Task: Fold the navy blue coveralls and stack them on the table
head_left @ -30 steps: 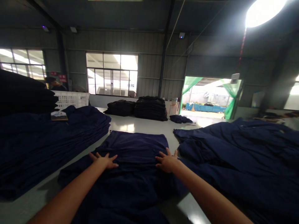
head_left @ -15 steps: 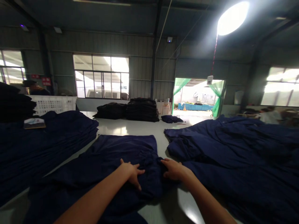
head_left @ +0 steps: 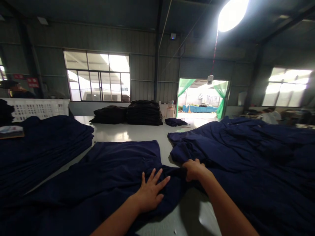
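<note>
A dark blue garment (head_left: 118, 167) lies spread over the pale table in front of me. My left hand (head_left: 151, 191) rests flat on its right part, palm down, with the fingers spread. To the right, my right hand (head_left: 195, 169) is closed on the garment's right edge, where the cloth stretches between the two hands. Just beyond my right hand is a large loose heap of dark blue garments (head_left: 256, 150). On the left lies a layered stack of dark blue cloth (head_left: 54, 141).
Black folded stacks (head_left: 144, 113) stand at the table's far side, beside a small dark blue bundle (head_left: 175, 122). A white crate (head_left: 39, 108) is at the back left, with a person (head_left: 24, 92) behind it. A lamp (head_left: 232, 15) hangs overhead.
My left hand has turned and flattened on the cloth with its fingers spread. My right hand has moved right and closed on the edge, drawing cloth along. The view has shifted right.
</note>
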The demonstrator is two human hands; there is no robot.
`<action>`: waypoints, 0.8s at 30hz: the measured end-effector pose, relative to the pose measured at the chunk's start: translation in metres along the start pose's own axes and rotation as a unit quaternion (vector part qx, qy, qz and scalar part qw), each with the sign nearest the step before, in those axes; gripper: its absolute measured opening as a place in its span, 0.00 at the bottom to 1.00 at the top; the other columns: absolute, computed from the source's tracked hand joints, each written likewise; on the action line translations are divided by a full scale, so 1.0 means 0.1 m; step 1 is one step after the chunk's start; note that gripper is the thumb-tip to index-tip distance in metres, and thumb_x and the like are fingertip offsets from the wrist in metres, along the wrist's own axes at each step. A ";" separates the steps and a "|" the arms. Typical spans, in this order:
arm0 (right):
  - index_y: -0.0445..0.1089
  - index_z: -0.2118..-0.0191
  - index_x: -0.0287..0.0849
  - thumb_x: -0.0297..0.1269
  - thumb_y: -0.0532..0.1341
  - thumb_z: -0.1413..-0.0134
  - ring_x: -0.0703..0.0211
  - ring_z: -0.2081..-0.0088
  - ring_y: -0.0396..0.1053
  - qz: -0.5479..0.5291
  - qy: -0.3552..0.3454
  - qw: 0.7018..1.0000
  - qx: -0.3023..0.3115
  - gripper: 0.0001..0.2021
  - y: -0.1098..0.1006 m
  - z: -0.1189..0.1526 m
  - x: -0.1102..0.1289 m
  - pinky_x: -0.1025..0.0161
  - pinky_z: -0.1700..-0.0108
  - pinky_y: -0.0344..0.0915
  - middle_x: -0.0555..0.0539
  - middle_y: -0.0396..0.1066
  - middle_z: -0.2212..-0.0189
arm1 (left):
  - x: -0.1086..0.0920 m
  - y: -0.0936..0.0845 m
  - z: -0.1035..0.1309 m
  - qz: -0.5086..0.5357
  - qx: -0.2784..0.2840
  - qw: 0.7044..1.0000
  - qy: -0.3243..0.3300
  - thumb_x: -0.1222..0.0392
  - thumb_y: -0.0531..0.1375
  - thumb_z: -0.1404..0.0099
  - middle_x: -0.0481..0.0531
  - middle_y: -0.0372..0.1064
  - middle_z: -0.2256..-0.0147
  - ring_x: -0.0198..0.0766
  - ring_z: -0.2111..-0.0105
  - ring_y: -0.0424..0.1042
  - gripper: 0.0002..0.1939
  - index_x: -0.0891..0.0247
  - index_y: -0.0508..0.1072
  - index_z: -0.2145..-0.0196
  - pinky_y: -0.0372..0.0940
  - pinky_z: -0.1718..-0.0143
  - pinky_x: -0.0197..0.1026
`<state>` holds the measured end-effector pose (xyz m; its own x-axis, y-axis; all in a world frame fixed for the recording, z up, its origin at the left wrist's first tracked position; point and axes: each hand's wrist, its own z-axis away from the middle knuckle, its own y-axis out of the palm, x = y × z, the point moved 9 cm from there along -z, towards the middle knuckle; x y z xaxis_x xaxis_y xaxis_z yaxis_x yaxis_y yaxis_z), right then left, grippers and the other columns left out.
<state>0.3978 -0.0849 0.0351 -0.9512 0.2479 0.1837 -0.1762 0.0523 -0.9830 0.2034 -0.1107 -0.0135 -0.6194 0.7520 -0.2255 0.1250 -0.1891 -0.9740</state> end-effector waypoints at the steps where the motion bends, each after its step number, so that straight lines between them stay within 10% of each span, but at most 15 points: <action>1: 0.76 0.66 0.46 0.26 0.68 0.76 0.34 0.49 0.62 0.012 0.030 0.999 0.016 0.21 -0.01 0.01 -0.10 0.45 0.55 0.61 0.39 0.72 0.57 | -0.05 -0.03 0.01 0.001 -0.013 1.000 0.015 0.63 0.52 0.40 0.50 0.32 0.35 0.55 0.37 0.30 0.36 0.42 0.42 0.38 0.28 0.47 0.75; 7: 0.74 0.66 0.44 0.28 0.57 0.56 0.51 0.57 0.70 -0.135 -0.027 0.990 -0.037 0.11 -0.15 0.00 0.11 0.57 0.56 0.63 0.42 0.73 0.61 | -0.21 -0.35 0.10 0.106 -0.197 0.972 0.077 0.66 0.53 0.41 0.55 0.66 0.49 0.44 0.45 0.59 0.20 0.58 0.67 0.51 0.43 0.41 0.62; 10: 0.69 0.55 0.43 0.29 0.56 0.53 0.59 0.62 0.69 -0.414 -0.070 0.906 -0.058 0.17 -0.16 0.04 0.47 0.65 0.61 0.64 0.46 0.72 0.63 | -0.20 -0.55 0.18 0.180 -0.294 0.936 0.074 0.56 0.59 0.43 0.57 0.64 0.53 0.43 0.50 0.63 0.23 0.62 0.64 0.50 0.57 0.45 0.50; 14: 0.55 0.42 0.48 0.37 0.58 0.50 0.66 0.80 0.62 -0.640 -0.014 0.765 0.073 0.27 0.10 0.17 0.80 0.71 0.79 0.56 0.57 0.63 0.81 | -0.17 -0.57 0.22 0.099 -0.324 0.941 0.013 0.54 0.70 0.59 0.61 0.48 0.43 0.57 0.43 0.50 0.48 0.55 0.56 0.42 0.54 0.46 0.60; 17: 0.52 0.42 0.49 0.32 0.57 0.54 0.68 0.80 0.63 -0.690 -0.024 0.714 0.117 0.31 0.10 0.27 0.90 0.71 0.78 0.56 0.59 0.60 0.81 | -0.26 -0.60 0.25 -0.021 -0.343 0.939 0.019 0.65 0.64 0.50 0.57 0.53 0.44 0.55 0.44 0.50 0.28 0.51 0.66 0.50 0.48 0.45 0.65; 21: 0.56 0.46 0.45 0.29 0.55 0.59 0.64 0.73 0.68 -0.666 -0.040 0.738 0.105 0.29 0.10 0.20 0.82 0.65 0.70 0.64 0.54 0.67 0.74 | -0.18 -0.70 0.23 0.095 -0.375 0.921 0.041 0.69 0.51 0.42 0.54 0.68 0.59 0.43 0.56 0.65 0.12 0.59 0.72 0.67 0.59 0.51 0.51; 24: 0.58 0.48 0.43 0.28 0.53 0.61 0.61 0.66 0.70 -0.605 -0.056 0.793 0.031 0.28 0.10 0.03 0.68 0.63 0.66 0.65 0.49 0.71 0.66 | 0.41 -0.70 0.24 0.383 -0.411 0.823 -0.090 0.62 0.49 0.39 0.51 0.70 0.68 0.40 0.64 0.70 0.11 0.61 0.71 0.64 0.65 0.61 0.43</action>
<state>0.3304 -0.0707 0.0381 -0.0908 -0.0347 0.9953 -0.9867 0.1384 -0.0852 0.1507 -0.0820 0.0456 -0.2111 0.4908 -0.8453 0.9676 -0.0173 -0.2517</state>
